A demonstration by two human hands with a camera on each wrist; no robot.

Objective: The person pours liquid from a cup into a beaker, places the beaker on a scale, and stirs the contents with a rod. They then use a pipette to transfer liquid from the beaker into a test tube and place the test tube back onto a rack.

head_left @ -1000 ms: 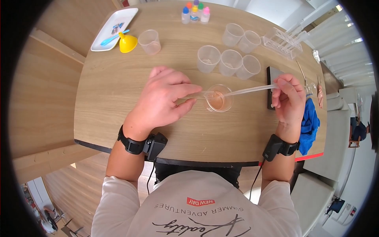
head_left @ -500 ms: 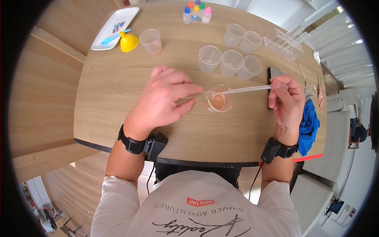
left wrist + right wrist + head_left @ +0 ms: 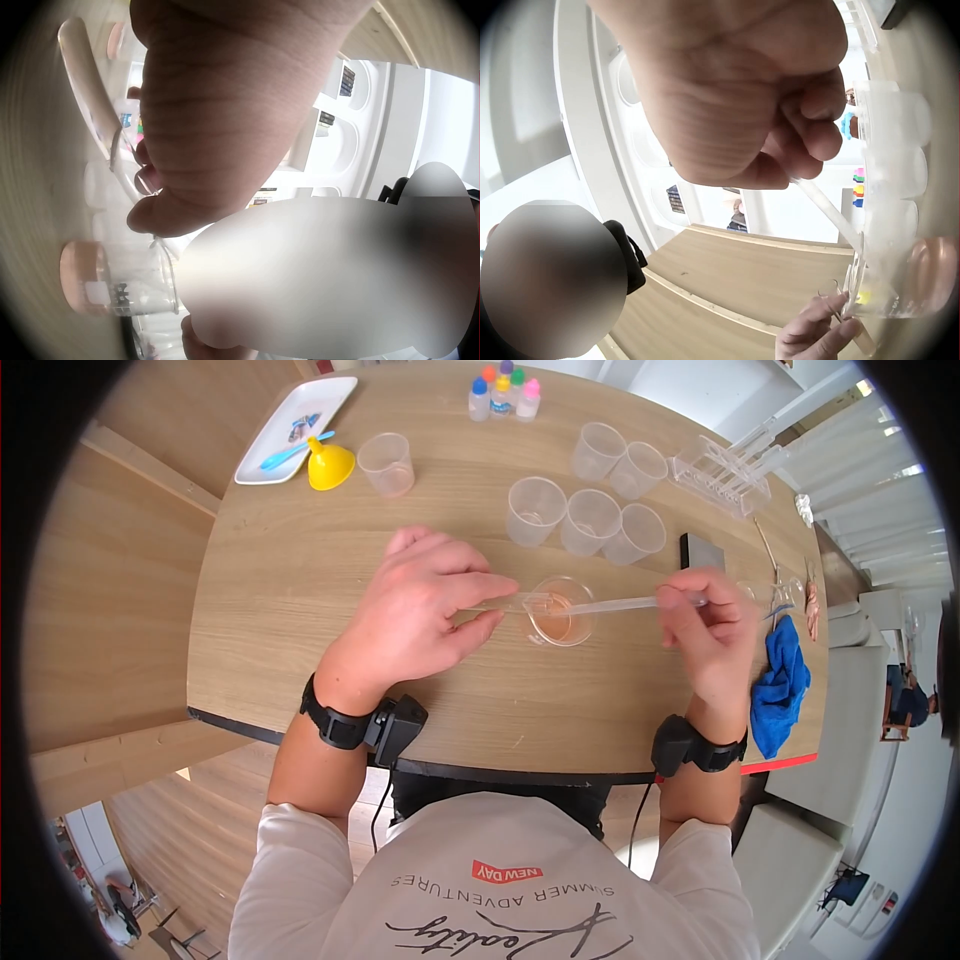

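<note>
In the head view my left hand [image 3: 430, 600] pinches a clear test tube [image 3: 505, 602] between thumb and index finger. The tube [image 3: 88, 82] lies tilted in the left wrist view, its rounded lower end holding pale peach liquid. Its upper end overlaps a clear glass beaker [image 3: 583, 632], which stands upright with peach liquid inside. My right hand [image 3: 712, 625] grips a clear plastic dropper [image 3: 620, 604] by its bulb end. The dropper's stem [image 3: 826, 210] points left, with its tip over the beaker, right at the tube's mouth.
Several clear plastic cups [image 3: 590, 525] stand behind the beaker. A cup [image 3: 387, 465], yellow funnel [image 3: 328, 466] and white tray [image 3: 262, 468] are back left. Colour-capped bottles [image 3: 502, 402] sit at the back. A clear rack [image 3: 722, 475], dark flat device [image 3: 705, 552] and blue cloth [image 3: 780, 695] lie right.
My right hand has moved left and a little toward my body, and the dropper's tip now sits closer to the tube's mouth. The left hand stays almost still.
</note>
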